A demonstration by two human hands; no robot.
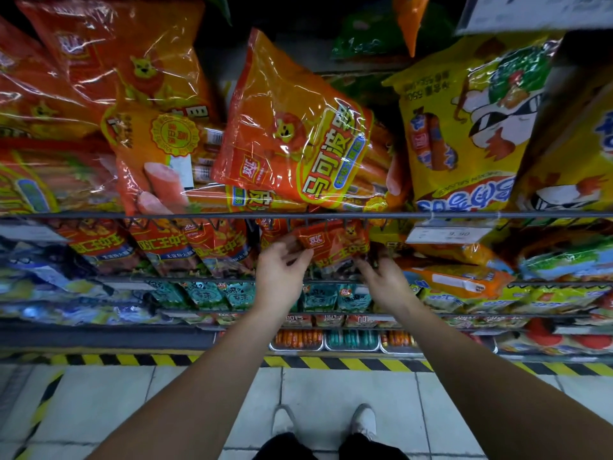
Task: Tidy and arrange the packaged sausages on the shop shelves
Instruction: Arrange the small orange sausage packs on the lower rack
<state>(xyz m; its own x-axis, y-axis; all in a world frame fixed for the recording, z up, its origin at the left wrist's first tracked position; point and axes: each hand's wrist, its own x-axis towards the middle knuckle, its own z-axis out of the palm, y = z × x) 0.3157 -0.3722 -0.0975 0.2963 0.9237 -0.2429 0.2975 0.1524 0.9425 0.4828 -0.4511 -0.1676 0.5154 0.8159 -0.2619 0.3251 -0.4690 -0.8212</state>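
Three red sausage packs [159,247] are ranged in a row at the middle left of the frame, below a wire rail [199,215]. Just to their right, the left hand [282,272] is curled onto the left edge of a small red sausage pack [335,244], which is held at the frame's centre, just under the rail. Its lower right corner is pinched by the right hand [386,282], whose fingertips are blurred. Further right, a price tag [447,234] is clipped to the rail, beneath large yellow packs [464,127].

Wire-railed shelves [199,215] full of orange and yellow sausage packs [298,144]
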